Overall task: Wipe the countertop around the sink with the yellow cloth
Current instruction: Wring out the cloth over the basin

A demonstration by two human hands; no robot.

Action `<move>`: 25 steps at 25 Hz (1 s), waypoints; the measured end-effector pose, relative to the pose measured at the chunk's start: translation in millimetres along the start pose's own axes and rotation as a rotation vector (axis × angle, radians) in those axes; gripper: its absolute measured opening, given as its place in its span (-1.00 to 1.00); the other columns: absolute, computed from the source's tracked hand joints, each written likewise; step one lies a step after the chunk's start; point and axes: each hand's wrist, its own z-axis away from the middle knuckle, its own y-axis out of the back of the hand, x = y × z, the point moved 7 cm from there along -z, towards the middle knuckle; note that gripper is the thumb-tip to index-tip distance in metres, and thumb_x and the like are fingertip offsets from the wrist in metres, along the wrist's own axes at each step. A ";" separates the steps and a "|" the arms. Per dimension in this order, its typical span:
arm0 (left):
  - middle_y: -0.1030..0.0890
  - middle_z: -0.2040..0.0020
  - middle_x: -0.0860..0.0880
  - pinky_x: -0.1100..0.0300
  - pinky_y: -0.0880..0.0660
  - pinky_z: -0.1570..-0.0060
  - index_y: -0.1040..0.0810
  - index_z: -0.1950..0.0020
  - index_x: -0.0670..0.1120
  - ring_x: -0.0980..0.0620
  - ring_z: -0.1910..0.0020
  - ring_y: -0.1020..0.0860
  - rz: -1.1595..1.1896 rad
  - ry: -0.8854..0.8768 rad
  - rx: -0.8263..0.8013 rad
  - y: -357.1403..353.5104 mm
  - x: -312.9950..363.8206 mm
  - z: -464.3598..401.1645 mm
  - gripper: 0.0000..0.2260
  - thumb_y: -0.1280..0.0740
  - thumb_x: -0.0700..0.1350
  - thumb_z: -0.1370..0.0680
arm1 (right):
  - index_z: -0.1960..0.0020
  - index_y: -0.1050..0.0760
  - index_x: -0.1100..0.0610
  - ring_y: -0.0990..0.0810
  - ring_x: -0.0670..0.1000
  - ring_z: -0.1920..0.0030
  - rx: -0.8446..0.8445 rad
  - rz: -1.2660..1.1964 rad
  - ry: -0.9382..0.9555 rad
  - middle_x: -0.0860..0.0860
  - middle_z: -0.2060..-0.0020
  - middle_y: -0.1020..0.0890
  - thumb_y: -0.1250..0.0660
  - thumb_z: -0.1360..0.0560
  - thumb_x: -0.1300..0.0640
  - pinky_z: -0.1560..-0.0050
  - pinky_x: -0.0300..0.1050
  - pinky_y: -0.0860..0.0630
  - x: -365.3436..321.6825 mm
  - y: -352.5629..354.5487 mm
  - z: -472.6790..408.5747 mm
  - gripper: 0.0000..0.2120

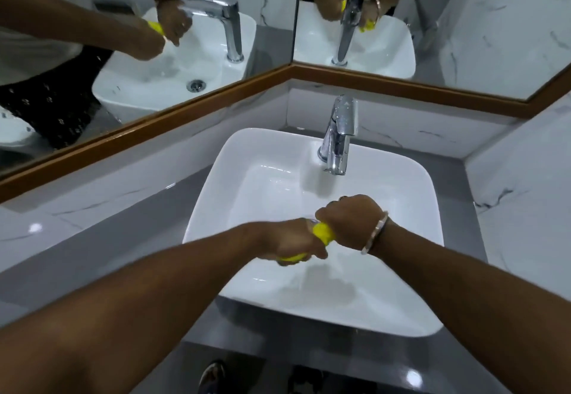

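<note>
both hands' fingers clamped on yellow cloth [323,233] over sink [265,152], tap [338,134] behind, grey countertop [129,257] around

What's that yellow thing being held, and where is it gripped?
A yellow cloth, twisted over the sink: left hand grips one end, right hand the other.
</note>
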 end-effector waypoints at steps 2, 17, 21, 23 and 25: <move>-0.35 0.48 -0.03 0.25 -0.13 0.48 -0.32 0.29 -0.07 0.04 0.54 -0.26 0.260 0.083 -0.094 -21.2 -18.6 -11.1 -0.77 -0.36 -0.14 -0.45 | 0.29 -0.46 -0.01 -0.48 0.07 0.60 0.071 -0.103 0.036 0.00 0.58 -0.51 -0.49 -0.14 0.12 0.57 -0.26 -0.22 1.3 -15.2 4.4 -0.76; -0.50 -0.12 -0.10 0.09 -0.43 0.06 -0.35 -0.25 -0.04 -0.11 -0.05 -0.51 -0.986 -0.328 0.355 21.2 25.3 33.9 -0.31 -0.59 0.03 -0.23 | 0.07 -0.47 0.03 -0.46 0.00 0.20 -0.386 -0.712 -0.183 -0.03 0.20 -0.55 -0.32 -0.23 -0.23 0.18 -0.14 -0.36 18.2 -8.3 40.3 -0.59; -0.51 0.06 0.01 0.07 -0.51 0.15 -0.41 -0.04 -0.02 0.02 0.16 -0.50 -0.613 -0.205 0.202 7.3 44.4 57.3 -0.44 -0.44 0.33 -0.27 | 0.05 -0.37 -0.01 -0.54 -0.07 0.34 -0.429 -0.834 -0.231 -0.06 0.24 -0.58 -0.41 -0.30 -0.08 0.36 -0.20 -0.40 26.7 17.6 49.7 -0.67; -0.46 0.16 -0.07 0.10 -0.41 0.22 -0.44 0.08 -0.15 0.00 0.23 -0.40 -0.494 -0.180 0.185 6.7 62.4 69.2 -0.59 -0.18 0.22 -0.52 | 0.04 -0.29 -0.02 -0.55 -0.05 0.33 -0.447 -0.862 -0.210 -0.07 0.24 -0.56 -0.46 -0.26 -0.05 0.38 -0.19 -0.43 26.1 30.3 52.3 -0.58; -0.47 0.13 -0.13 0.20 -0.40 0.24 -0.48 0.02 -0.25 0.01 0.19 -0.41 -0.574 -0.207 0.238 13.8 77.0 81.4 -0.65 -0.12 0.03 -0.63 | -0.05 -0.26 -0.05 -0.56 -0.04 0.21 -0.474 -0.865 -0.202 -0.08 0.15 -0.54 -0.50 -0.17 -0.17 0.29 -0.17 -0.47 25.0 40.1 54.6 -0.40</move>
